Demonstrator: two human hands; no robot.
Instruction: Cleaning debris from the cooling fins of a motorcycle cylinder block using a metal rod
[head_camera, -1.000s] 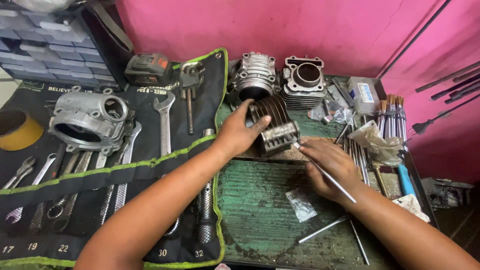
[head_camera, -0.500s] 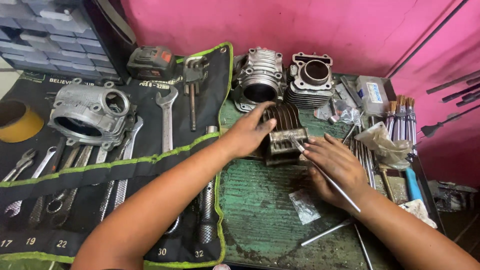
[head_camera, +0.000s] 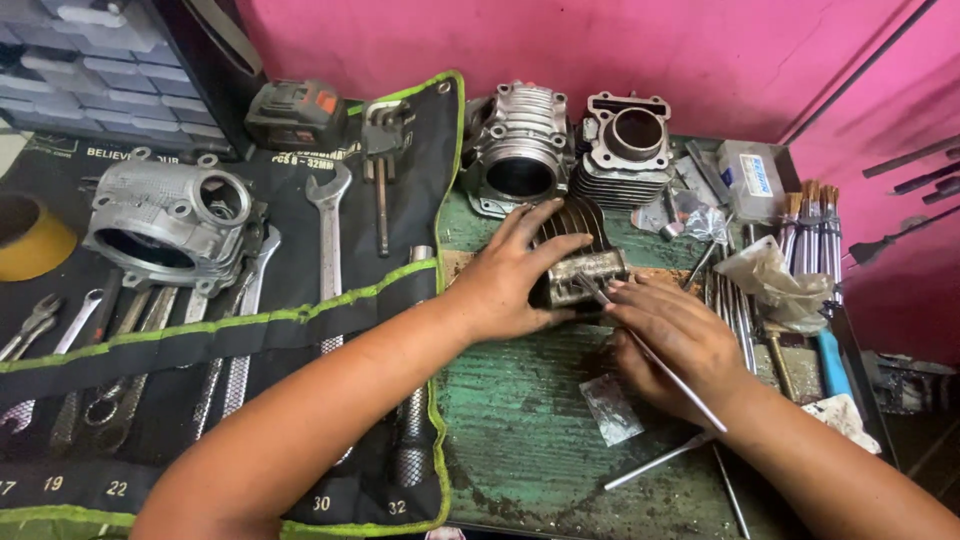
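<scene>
Behind the finned grey metal cylinder (head_camera: 580, 255), gripped by the left hand (head_camera: 510, 280), stand two silver engine cylinders (head_camera: 570, 150); the right hand (head_camera: 675, 340) pinches a thin steel rod (head_camera: 650, 350).

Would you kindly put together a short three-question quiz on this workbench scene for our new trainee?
1. True or false: the left hand rests on the finned cylinder block.
2. What does the right hand hold? A) a thin metal rod B) a hammer C) a paintbrush
3. Fill in: the grey cylinder head lies on the black ____ roll edged in green.

Key: 1 true. 2 A: the thin metal rod points into the block. 3 tool.
</scene>
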